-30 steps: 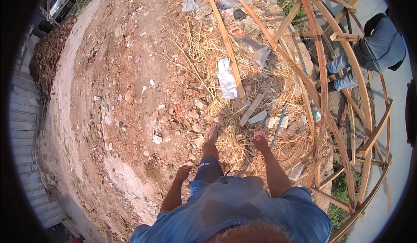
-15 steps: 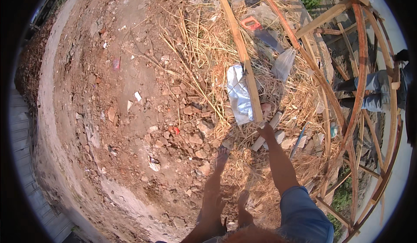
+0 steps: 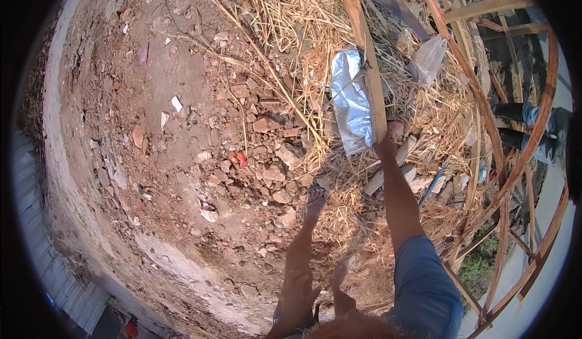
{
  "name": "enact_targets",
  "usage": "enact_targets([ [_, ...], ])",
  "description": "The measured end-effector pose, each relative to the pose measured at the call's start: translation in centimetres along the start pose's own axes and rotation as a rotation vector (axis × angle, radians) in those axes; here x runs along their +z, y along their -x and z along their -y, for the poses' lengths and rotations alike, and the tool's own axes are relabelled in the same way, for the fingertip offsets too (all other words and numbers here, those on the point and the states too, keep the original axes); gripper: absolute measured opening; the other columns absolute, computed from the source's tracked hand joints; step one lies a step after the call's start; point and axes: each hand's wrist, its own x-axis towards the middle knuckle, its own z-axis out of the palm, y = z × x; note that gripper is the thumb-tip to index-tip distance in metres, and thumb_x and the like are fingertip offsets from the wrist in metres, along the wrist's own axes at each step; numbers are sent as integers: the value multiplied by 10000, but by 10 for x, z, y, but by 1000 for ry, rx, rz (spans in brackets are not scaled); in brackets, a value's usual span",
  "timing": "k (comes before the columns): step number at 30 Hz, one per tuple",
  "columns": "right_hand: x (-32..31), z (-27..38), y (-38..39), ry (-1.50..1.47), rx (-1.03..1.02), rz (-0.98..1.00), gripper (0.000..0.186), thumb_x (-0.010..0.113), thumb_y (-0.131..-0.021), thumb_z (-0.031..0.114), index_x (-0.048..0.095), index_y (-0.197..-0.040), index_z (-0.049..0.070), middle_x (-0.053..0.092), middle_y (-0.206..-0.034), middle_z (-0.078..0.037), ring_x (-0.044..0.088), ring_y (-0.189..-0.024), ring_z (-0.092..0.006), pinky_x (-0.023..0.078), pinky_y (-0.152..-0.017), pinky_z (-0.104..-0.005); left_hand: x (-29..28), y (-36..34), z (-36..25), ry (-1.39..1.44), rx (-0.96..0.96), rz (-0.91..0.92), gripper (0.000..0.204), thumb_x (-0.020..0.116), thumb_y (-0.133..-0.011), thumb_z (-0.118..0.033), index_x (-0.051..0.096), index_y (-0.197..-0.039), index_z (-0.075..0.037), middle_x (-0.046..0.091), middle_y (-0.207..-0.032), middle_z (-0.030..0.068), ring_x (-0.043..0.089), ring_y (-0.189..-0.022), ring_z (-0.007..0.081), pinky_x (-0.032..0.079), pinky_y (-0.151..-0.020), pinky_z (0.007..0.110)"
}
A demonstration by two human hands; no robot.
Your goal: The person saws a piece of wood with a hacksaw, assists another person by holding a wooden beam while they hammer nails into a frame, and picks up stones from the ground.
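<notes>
My right hand, at the end of a bare forearm below a blue sleeve, is closed on the near end of a long wooden plank. That plank runs away from me over straw. Along its left side lies a crumpled silver foil sheet. My left hand is nearer my body, resting on my bent left leg. Its fingers look apart, with nothing in them. My bare left foot stands on the rubble. Beyond the plank, to the right, a handsaw with an orange handle lies on the straw.
A pale plastic bag lies right of the plank. Wooden framing curves along the right, with another person's legs behind it. Broken bricks and stones cover the ground to the left. A short pale board is near my right hand.
My view has shifted, so the ground, foil and saw sit higher and further right in the picture. My right hand stays at the plank's near end; my left stays by my leg.
</notes>
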Motion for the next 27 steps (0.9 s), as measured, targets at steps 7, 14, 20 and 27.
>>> enact_targets([
  [7,-35,-9,32,-206,-381,67,804,755,-727,403,453,-1358,7,662,-1104,-259,667,-1000,-385,535,-848,-456,0,-3,-19,-60,26,-25,548,822,-722,-275,606,-1153,-13,493,-1278,206,486,-1216,422,443,-1000,511],
  [14,-67,50,115,-393,-319,110,700,711,-775,378,497,-1302,-29,670,-1061,-239,661,-969,-420,529,-841,-456,-21,-13,-45,-85,315,-181,479,805,-757,-194,598,-1145,-5,511,-1250,218,497,-1203,417,431,-1020,491],
  [20,-27,-24,157,-313,-431,143,547,692,-792,357,602,-1209,15,683,-1067,-241,672,-994,-348,513,-871,-428,-25,-14,5,94,1,-231,395,793,-781,-227,637,-1075,-12,618,-1072,203,587,-1073,373,468,-958,448],
  [27,-132,-37,286,-258,-464,419,515,668,-810,432,645,-1160,55,662,-1123,-200,633,-1050,-349,497,-892,-430,-122,17,77,-1,-184,-340,432,754,-818,-399,686,-1000,-13,671,-1036,210,624,-997,383,498,-885,453],
])
